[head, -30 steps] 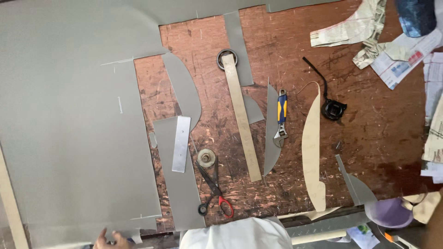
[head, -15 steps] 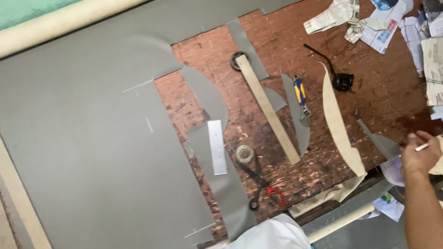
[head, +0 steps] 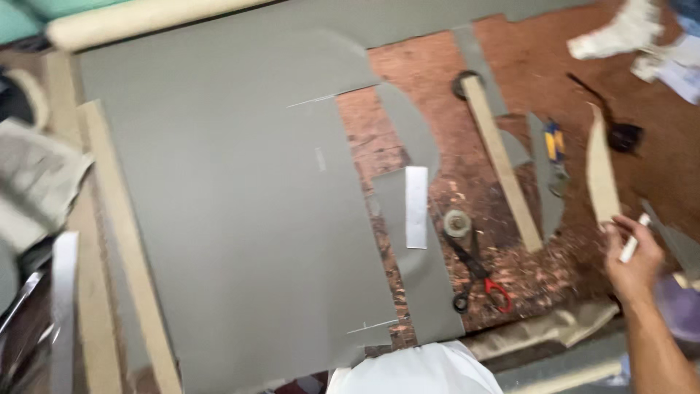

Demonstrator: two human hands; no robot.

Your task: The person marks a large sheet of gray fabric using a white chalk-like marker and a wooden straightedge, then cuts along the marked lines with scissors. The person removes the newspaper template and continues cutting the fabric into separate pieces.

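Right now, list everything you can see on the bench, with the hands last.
Grey sheet: one, large, covers the left and middle of the table.
Grey offcuts: several, on the brown table right of the sheet.
Metal ruler: one, silver, lying on an offcut.
Tape roll: one, pale, right of the ruler.
Scissors: one pair, red and black handles, below the tape roll.
Wood strip: one, tan, slanted across the table.
Blue tool: one, blue and yellow, right of the strip; too blurred to name.
Curved template: one, tan, its lower end at the right hand.
Papers: a pile, white, top right.
Chalk: one, white, in the right hand.
Right hand: holds the chalk, touches the template.
Left hand: not in view.
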